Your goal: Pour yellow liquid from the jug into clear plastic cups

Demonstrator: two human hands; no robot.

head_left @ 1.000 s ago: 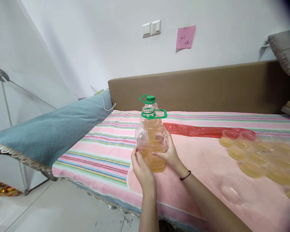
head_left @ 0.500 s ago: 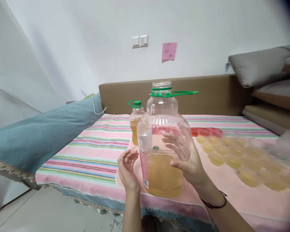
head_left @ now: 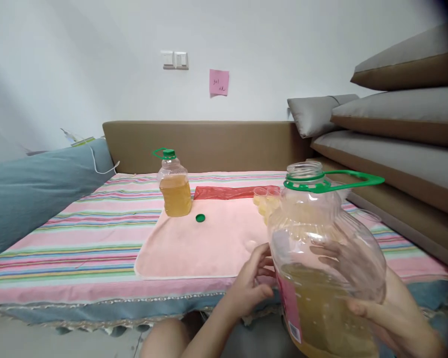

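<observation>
A large clear plastic jug [head_left: 321,298], uncapped and partly filled with yellowish liquid, is close in front of me at the right. A green carry ring juts rightward from its neck. My right hand [head_left: 381,293] grips its right side, thumb in front and fingers showing through the plastic behind. Against the left side rests my left hand [head_left: 252,286], its curled fingertips partly hidden by the jug. A loose green cap [head_left: 200,218] lies on the pink mat [head_left: 194,248].
A second, capped jug [head_left: 176,194] of yellowish liquid stands at the mat's back left. Plastic cups [head_left: 262,199] with yellow liquid are partly hidden behind the near jug. A red plastic strip [head_left: 227,192] lies along the back. Stacked cushions [head_left: 399,144] border the right.
The uncapped jug has come nearer to me, off the mat and past the bed's front edge. My left hand has closed in to its side. The view has turned right.
</observation>
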